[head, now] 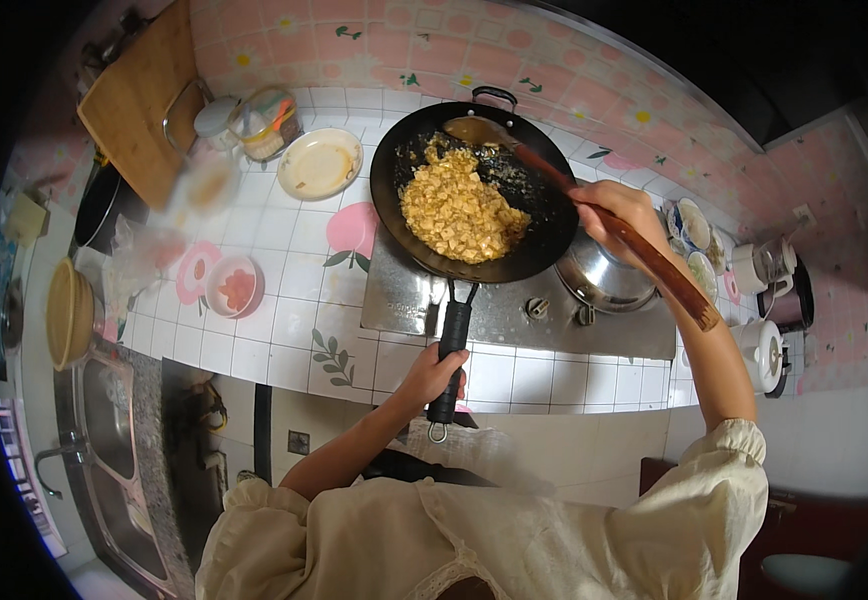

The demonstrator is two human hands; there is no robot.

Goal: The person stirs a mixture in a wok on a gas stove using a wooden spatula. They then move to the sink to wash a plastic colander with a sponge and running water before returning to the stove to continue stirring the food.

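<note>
My left hand point(434, 375) is closed around the black wrapped handle point(455, 330) of a dark wok point(554, 247) on the gas stove point(396, 300). Inside the wok lies a heap of small yellowish cubes that look like tofu point(464, 206), in a little sauce. In my right hand point(621, 214) is the reddish-brown shaft of a long wooden spatula point(655, 255). Its broad head point(475, 130) rests against the far inner wall of the wok, beyond the food. The burner under the wok is hidden.
A shiny metal lid point(606, 277) lies right of the wok. Left are a stained plate point(319, 163), a pink bowl point(234, 286) with reddish pieces, seasoning containers point(265, 124) and a cutting board point(138, 105). Several bowls point(693, 225) and a white cooker point(758, 356) stand right; a double sink point(108, 412) is lower left.
</note>
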